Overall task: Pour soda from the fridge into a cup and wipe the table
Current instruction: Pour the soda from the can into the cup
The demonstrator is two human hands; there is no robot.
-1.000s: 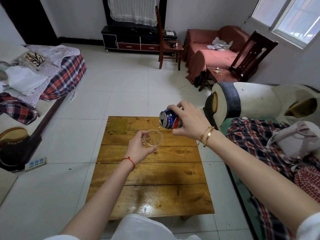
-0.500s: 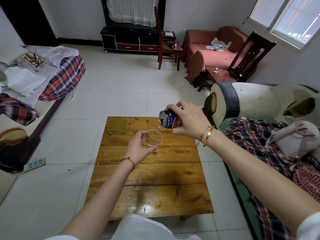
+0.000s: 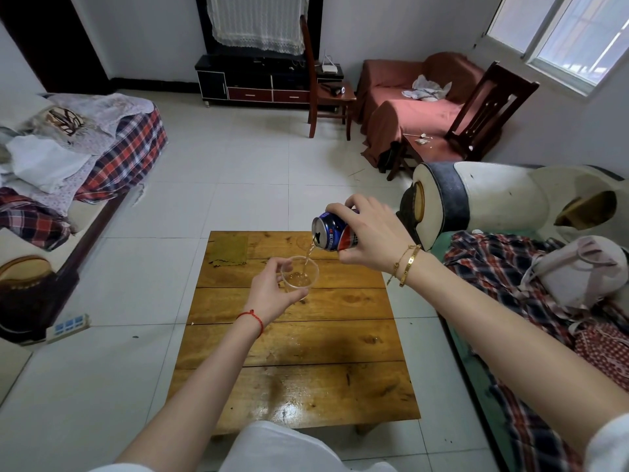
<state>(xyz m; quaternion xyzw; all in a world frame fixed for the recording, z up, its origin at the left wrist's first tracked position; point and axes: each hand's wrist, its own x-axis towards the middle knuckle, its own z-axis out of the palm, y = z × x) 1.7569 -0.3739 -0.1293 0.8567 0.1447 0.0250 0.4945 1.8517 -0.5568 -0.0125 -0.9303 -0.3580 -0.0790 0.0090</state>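
Left hand [image 3: 272, 294] has its fingers curled round a clear cup [image 3: 300, 276], held over the wooden table [image 3: 296, 352] (whether the base touches the wood, can't tell). Just past those fingertips, the right hand [image 3: 371, 233] grips a blue can [image 3: 332, 232], tipped nearly flat, mouth just above the cup's rim, soda [image 3: 308, 255] streaming in. A yellowish cloth [image 3: 227, 248] lies farther back-left on the table.

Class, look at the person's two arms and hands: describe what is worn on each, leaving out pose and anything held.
The left hand has a thin red string bracelet at the wrist. The right hand has two slim gold bracelets at the wrist. Both forearms are bare, with white sleeve edges at the frame's bottom.
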